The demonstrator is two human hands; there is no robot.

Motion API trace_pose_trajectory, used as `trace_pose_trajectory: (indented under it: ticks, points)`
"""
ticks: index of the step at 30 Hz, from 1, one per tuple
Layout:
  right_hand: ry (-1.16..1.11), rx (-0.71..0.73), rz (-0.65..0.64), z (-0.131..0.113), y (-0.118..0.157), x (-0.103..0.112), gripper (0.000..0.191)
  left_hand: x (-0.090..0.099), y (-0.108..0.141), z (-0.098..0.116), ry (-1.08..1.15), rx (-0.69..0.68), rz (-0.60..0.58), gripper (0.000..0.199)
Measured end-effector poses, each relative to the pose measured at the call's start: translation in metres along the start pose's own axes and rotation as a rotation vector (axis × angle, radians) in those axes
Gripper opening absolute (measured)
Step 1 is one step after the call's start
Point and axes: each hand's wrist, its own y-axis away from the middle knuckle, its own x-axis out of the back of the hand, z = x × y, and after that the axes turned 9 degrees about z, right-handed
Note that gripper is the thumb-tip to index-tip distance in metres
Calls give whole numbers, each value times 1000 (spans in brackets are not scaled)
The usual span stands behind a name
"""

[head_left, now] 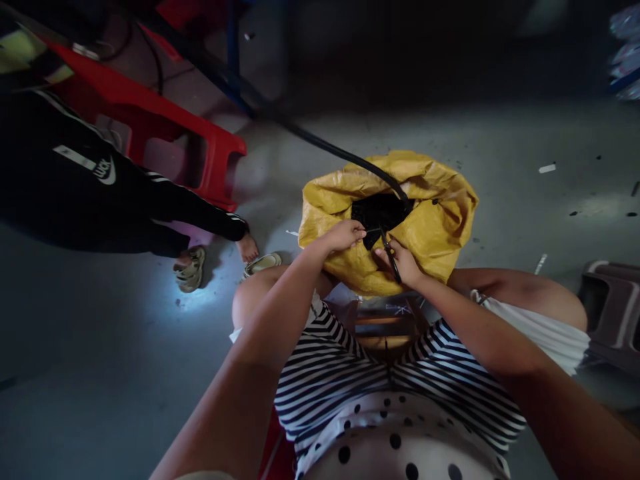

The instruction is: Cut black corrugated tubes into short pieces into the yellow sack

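Note:
Between my knees stands a yellow woven sack [445, 227] with its mouth rolled open. Dark small pieces [367, 212] fill the opening, too dim to make out one by one. Over the left side of the mouth, my left hand [345, 235] pinches a thin dark strand whose kind I cannot make out. My right hand [404, 262] is closed around dark scissors [393, 261], their blades pointing up towards the strand. Both hands are close together above the opening.
A thick black cable [325, 143] runs from the upper left down into the sack. At left, a person in black trousers [125, 180] sits by a red plastic stool [175, 120]. A dark stool [613, 300] stands at right. White scraps [547, 169] lie on the floor.

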Motion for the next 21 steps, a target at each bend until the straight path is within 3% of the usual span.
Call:
trace_pose_trajectory:
  ticks: [8,14,21]
  points:
    - [46,-117,-80,-1,2,2,51,3,-3,-3,1,-2,48,16]
    - [94,-130,-132,-6,3,1,47,1,0,2,-38,-56,-19,18]
    - [46,-69,-97,0,1,-2,47,-8,0,-2,-17,-45,-32,16]
